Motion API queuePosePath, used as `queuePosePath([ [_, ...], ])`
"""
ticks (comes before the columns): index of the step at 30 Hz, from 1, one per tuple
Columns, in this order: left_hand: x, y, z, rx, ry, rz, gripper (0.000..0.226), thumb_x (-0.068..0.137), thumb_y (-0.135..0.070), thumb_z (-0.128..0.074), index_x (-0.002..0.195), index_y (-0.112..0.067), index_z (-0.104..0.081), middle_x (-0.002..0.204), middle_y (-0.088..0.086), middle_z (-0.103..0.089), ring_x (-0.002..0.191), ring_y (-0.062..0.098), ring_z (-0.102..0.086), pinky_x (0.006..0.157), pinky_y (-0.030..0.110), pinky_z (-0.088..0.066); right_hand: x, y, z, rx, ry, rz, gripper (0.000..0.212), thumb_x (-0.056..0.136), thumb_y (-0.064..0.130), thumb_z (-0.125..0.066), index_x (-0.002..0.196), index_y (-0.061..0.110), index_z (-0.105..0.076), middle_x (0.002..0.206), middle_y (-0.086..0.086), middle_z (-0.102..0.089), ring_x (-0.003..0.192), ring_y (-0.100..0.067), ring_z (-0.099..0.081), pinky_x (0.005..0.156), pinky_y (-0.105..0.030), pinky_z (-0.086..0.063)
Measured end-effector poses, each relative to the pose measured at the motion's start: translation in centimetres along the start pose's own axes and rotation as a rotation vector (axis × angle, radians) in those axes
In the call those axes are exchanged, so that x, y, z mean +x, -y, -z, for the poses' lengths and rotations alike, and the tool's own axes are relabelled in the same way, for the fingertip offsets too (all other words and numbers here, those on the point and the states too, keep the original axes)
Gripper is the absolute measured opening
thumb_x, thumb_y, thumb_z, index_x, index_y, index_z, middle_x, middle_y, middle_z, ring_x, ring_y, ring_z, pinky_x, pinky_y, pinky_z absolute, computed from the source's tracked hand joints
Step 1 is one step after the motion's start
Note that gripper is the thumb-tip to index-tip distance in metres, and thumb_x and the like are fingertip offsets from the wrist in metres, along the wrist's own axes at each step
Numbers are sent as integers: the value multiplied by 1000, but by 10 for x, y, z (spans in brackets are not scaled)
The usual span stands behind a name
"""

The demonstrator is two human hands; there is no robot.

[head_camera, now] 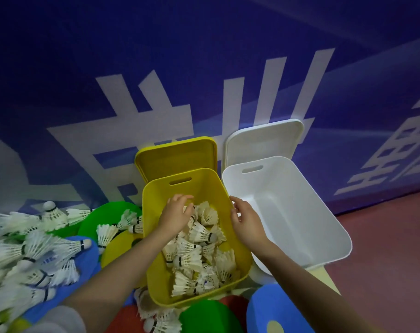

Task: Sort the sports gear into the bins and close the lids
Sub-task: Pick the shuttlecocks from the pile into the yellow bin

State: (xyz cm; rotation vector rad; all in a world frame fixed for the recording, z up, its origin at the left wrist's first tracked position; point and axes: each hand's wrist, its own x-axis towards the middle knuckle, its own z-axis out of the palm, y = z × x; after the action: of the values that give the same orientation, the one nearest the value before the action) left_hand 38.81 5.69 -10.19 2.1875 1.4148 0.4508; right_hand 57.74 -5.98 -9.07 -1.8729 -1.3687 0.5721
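Observation:
A yellow bin (pixel 156 205) stands in the middle, holding several white shuttlecocks (pixel 197 255). My left hand (pixel 176 211) reaches inside it with loosely curled fingers over the shuttlecocks; whether it holds one is unclear. My right hand (pixel 246 218) rests on the yellow bin's right rim, fingers bent over the edge. To the right stands an empty white bin (pixel 324 227). The yellow lid (pixel 177 156) and the white lid (pixel 264 138) lean against the wall behind their bins. A heap of loose shuttlecocks (pixel 31 251) lies at the left.
Flat coloured discs lie on the floor: green (pixel 103 215), blue (pixel 84 265), yellow (pixel 119 248) at the left, green (pixel 206 317) and blue (pixel 273 308) at the front. A blue banner wall (pixel 204 68) runs behind. Red floor (pixel 384 248) shows at the right.

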Motion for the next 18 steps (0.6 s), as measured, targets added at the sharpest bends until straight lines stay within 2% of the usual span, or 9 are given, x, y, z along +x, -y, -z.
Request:
queuePosePath([
  [4,-34,-14,51,-190,-88,-33,29,98,-26,-47,125,-21,-57,124,1,-50,113,16,-49,90,28,-41,-5,19,3,-105,-57,74,38,96,20,-48,134,16,-49,130,-6,-53,120,-20,-49,98,-25,-36],
  [8,-87,-9,95,-272,-221,-37,25,98,-21,-49,121,-21,-60,113,-5,-52,102,8,-52,82,22,-41,-25,70,-1,5,-90,206,34,95,17,-49,129,15,-54,125,-4,-56,115,-18,-52,97,-30,-43],
  [11,-134,13,115,-275,-290,13,24,96,-17,-51,118,-21,-62,110,-6,-54,96,6,-54,82,23,-43,-54,110,-23,72,41,326,27,95,15,-51,120,16,-61,115,-2,-61,101,-13,-58,83,-19,-44],
  [15,-200,58,126,-235,-287,83,26,96,-15,-52,119,-21,-60,113,-4,-53,97,3,-53,86,25,-44,-100,140,-69,108,255,419,25,95,14,-50,116,16,-64,112,-1,-62,100,-10,-58,72,-2,-39],
  [16,-215,72,128,-204,-287,112,25,96,-15,-52,119,-20,-60,113,-1,-54,97,8,-54,88,28,-45,-111,143,-81,109,298,437,25,94,13,-51,115,15,-64,112,-3,-63,100,-12,-59,72,-3,-40],
  [18,-241,100,133,-154,-279,175,25,95,-16,-54,119,-18,-61,114,4,-55,100,15,-55,90,33,-46,-133,145,-102,86,378,446,25,94,14,-51,115,13,-64,112,-5,-63,100,-17,-60,77,-16,-44],
])
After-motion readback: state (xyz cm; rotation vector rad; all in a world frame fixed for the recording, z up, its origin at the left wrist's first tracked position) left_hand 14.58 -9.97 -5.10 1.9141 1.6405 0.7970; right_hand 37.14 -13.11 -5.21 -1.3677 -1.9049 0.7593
